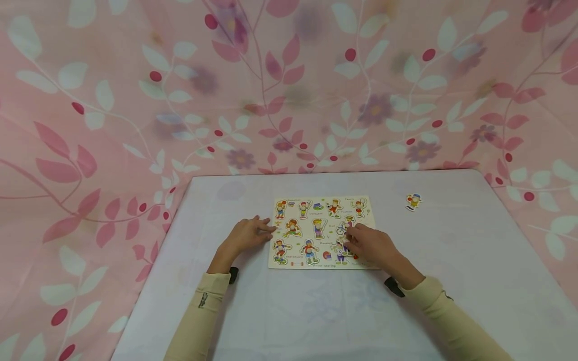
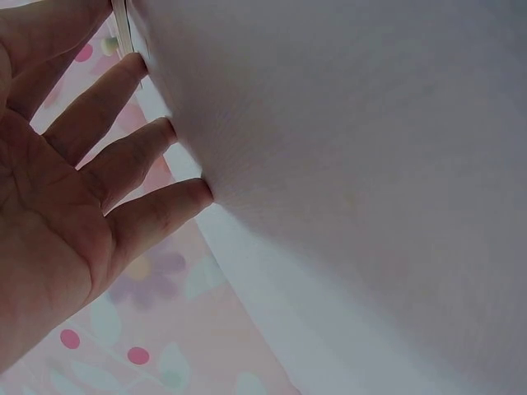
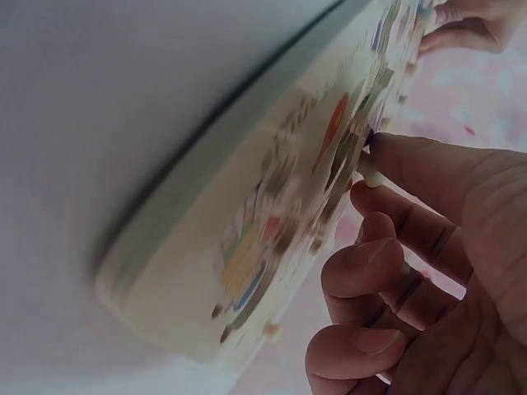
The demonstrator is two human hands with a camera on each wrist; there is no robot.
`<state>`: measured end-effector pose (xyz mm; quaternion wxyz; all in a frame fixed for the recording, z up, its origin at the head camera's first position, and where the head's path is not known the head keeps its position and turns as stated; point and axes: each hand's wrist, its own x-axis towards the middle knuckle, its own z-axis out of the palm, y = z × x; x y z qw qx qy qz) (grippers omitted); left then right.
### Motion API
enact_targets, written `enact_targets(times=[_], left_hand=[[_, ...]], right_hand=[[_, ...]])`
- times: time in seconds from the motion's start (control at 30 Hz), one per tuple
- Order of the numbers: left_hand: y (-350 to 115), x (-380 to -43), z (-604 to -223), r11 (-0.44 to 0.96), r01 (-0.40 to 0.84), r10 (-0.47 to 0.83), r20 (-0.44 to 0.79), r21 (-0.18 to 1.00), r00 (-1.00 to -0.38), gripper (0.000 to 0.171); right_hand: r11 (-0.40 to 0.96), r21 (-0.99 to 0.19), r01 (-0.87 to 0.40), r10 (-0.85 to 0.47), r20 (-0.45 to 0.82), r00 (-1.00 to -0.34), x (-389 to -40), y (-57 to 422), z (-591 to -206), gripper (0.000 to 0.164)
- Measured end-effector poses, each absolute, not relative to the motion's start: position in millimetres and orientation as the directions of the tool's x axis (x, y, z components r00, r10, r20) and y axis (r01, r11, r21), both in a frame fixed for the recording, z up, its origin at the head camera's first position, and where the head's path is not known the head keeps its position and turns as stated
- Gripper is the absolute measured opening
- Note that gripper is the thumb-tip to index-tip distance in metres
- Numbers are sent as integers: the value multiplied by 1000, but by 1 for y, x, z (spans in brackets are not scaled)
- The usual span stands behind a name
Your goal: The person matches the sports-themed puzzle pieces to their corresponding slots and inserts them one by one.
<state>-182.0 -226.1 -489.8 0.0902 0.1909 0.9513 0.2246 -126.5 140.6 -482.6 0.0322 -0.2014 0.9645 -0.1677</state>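
A cream wooden peg puzzle board (image 1: 307, 229) printed with sports figures lies flat on the table. My right hand (image 1: 372, 244) is over its lower right part, with thumb and index finger pinching the small peg (image 3: 370, 171) of a figure puzzle piece (image 1: 346, 247). In the right wrist view this piece is close to the board's face; whether it is seated in a recess I cannot tell. My left hand (image 1: 250, 234) rests at the board's left edge with fingers extended, fingertips touching the board's side and the cloth. Several figure pieces, such as the golfer (image 1: 318, 228), sit on the board.
One loose figure piece (image 1: 413, 201) in a blue cap lies apart, right of the board toward the back. A white cloth covers the table (image 1: 316, 316). Pink floral fabric (image 1: 289, 100) hangs behind and along the sides.
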Motion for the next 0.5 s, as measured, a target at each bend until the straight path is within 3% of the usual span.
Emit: enact_targets(times=[0.5], left_hand=[[-226, -181, -490, 831, 296, 384, -99, 472, -918, 32]], right_hand=[[835, -329, -442, -455, 41, -889, -114, 127, -486, 16]])
